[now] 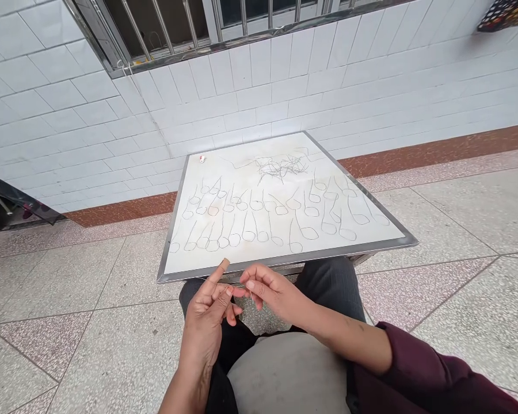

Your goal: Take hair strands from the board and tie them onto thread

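The left hand (205, 307) and right hand (270, 289) clamp their fingers on a thin wire (251, 295); beyond them, wire loops (262, 238) and a tangled pile (282, 167) lie on the worktop (185, 263).

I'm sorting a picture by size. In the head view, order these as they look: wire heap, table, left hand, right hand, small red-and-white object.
Largest to smallest:
1. Table
2. Left hand and right hand: too alike to rank
3. Wire heap
4. Small red-and-white object
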Action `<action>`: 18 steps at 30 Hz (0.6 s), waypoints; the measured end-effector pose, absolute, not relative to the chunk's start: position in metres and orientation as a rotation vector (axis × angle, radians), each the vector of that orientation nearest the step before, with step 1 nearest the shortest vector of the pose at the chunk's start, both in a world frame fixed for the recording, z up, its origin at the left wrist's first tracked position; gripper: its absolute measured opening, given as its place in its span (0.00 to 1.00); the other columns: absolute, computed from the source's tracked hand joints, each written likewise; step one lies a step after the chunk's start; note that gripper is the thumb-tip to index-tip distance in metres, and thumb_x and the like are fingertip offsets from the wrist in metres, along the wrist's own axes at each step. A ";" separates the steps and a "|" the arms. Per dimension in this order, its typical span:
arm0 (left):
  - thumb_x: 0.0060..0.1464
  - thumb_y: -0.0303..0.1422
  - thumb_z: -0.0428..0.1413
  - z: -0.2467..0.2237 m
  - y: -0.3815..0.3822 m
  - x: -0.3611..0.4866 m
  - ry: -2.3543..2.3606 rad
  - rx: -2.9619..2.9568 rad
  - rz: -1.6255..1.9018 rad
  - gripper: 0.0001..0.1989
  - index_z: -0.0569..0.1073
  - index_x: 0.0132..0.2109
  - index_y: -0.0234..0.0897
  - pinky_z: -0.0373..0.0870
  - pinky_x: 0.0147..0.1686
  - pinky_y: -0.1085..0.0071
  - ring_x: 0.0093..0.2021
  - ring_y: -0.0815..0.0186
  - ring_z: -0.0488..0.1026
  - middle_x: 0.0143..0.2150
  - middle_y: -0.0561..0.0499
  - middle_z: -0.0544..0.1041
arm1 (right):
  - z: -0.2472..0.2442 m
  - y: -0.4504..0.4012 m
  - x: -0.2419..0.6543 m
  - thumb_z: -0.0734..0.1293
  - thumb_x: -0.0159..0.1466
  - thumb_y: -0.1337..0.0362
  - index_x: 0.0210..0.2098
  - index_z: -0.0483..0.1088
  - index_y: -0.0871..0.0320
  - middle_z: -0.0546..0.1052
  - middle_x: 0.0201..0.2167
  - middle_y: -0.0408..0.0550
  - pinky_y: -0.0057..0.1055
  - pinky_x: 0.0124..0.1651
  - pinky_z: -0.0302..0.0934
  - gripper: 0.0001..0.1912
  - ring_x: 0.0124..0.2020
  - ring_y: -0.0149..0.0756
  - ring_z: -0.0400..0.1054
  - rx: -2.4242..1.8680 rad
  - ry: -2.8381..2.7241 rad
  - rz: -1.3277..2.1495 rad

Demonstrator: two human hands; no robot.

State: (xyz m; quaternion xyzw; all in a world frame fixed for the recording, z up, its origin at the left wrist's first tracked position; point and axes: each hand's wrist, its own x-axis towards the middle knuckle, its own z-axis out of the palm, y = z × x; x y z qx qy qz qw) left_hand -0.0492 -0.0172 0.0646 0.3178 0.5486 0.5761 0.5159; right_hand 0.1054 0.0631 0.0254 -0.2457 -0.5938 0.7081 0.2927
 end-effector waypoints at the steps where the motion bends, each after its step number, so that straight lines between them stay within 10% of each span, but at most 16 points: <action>1: 0.55 0.38 0.64 0.065 -0.017 -0.049 1.323 0.757 1.390 0.31 0.68 0.64 0.41 0.72 0.30 0.74 0.20 0.76 0.66 0.35 0.50 0.81 | 0.026 0.064 0.106 0.63 0.68 0.50 0.42 0.68 0.56 0.72 0.31 0.42 0.29 0.32 0.61 0.16 0.26 0.27 0.64 -0.635 -1.573 1.929; 12: 0.55 0.36 0.65 0.060 -0.018 -0.044 1.270 0.673 1.517 0.28 0.71 0.62 0.42 0.70 0.29 0.76 0.19 0.79 0.61 0.35 0.53 0.79 | 0.023 0.060 0.104 0.70 0.62 0.49 0.40 0.65 0.56 0.68 0.28 0.38 0.28 0.32 0.59 0.19 0.27 0.27 0.61 -0.479 -1.385 2.109; 18: 0.58 0.36 0.62 0.066 -0.020 -0.044 1.264 0.796 1.399 0.37 0.56 0.70 0.40 0.68 0.25 0.76 0.20 0.75 0.66 0.33 0.51 0.80 | 0.027 0.063 0.112 0.65 0.66 0.48 0.40 0.67 0.57 0.68 0.28 0.39 0.30 0.35 0.59 0.17 0.29 0.29 0.61 -0.484 -1.536 1.992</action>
